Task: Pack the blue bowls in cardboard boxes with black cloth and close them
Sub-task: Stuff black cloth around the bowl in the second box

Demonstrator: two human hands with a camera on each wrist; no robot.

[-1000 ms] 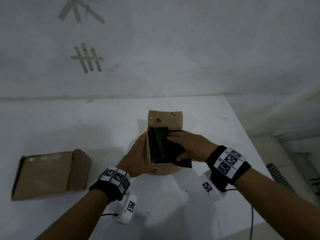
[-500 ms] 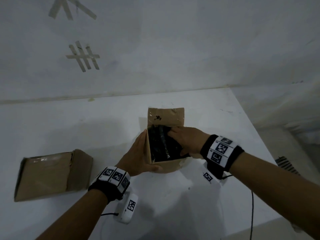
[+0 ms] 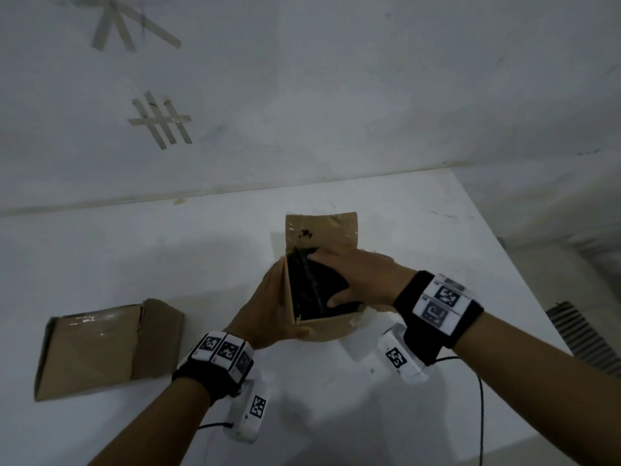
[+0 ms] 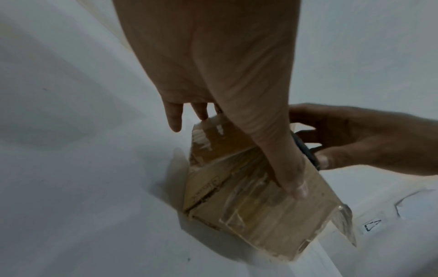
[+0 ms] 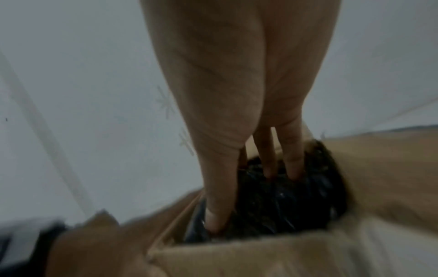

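**Black cloth pressed into the open box**

On the white table [image 3: 100,257] stands a small open brown cardboard box [image 3: 331,327], its far flap [image 3: 321,232] raised upright. The left hand [image 3: 265,311] holds the left wall of this box from outside: the palm lies flat on the cardboard, the fingers are almost straight, and the thumb reaches along the near front face, as the left wrist view shows [image 4: 249,189]. The right hand [image 3: 361,280] is over the opening, with its fingers [image 5: 292,165] and thumb spread and pressing down on the crumpled black cloth [image 3: 311,290] that fills the inside of the box. A blue bowl cannot be made out under the cloth. Well apart on the left lies a second brown cardboard box [image 3: 100,348], closed, shiny with clear tape, on the same table.
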